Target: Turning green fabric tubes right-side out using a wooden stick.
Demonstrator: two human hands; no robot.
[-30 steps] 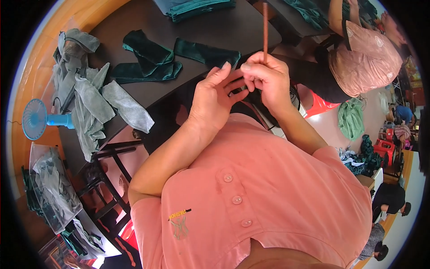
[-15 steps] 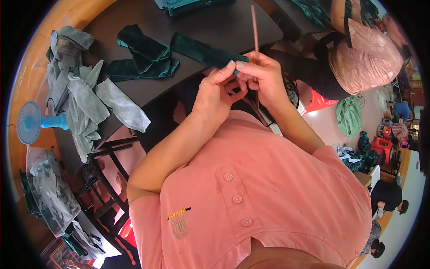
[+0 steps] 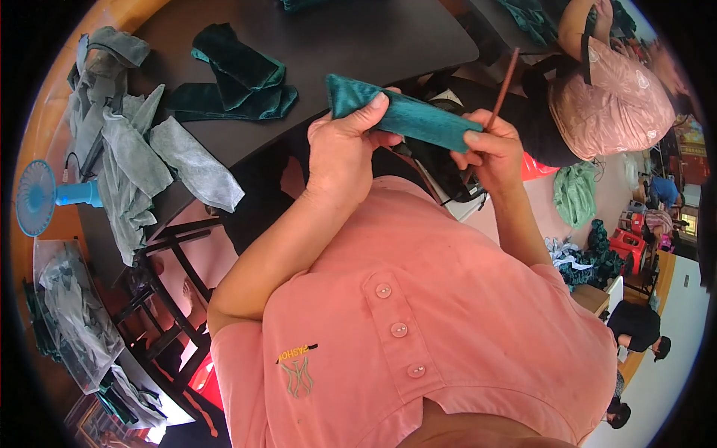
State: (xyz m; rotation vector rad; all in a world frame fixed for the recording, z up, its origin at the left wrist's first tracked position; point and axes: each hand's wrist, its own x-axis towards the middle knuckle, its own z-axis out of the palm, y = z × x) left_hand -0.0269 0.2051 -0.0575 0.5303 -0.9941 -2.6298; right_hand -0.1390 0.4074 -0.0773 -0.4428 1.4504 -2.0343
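A flat strip of dark green velvet (image 3: 422,122), its end pointed at the upper left, is stretched between my hands above the near edge of the dark table. My left hand (image 3: 340,153) is closed around it near the left end, thumb on top. My right hand (image 3: 497,153) pinches the right end between thumb and fingers. A thin reddish-brown stick (image 3: 509,78) also sits in my right hand, slanting up past the knuckles. Further left on the table lie several folded green velvet pieces (image 3: 237,82).
Grey-green fabric pieces (image 3: 134,149) hang over the left edge of the dark table (image 3: 351,45). Beside them is a blue fan (image 3: 36,198), with a clear plastic bag of fabric (image 3: 78,313) below. A co-worker in a pink top (image 3: 612,97) sits at the right, near a green bag (image 3: 575,194).
My hands have moved apart, the right one further right. The velvet strip has left the table and now spans both hands. The stick has tilted to the right.
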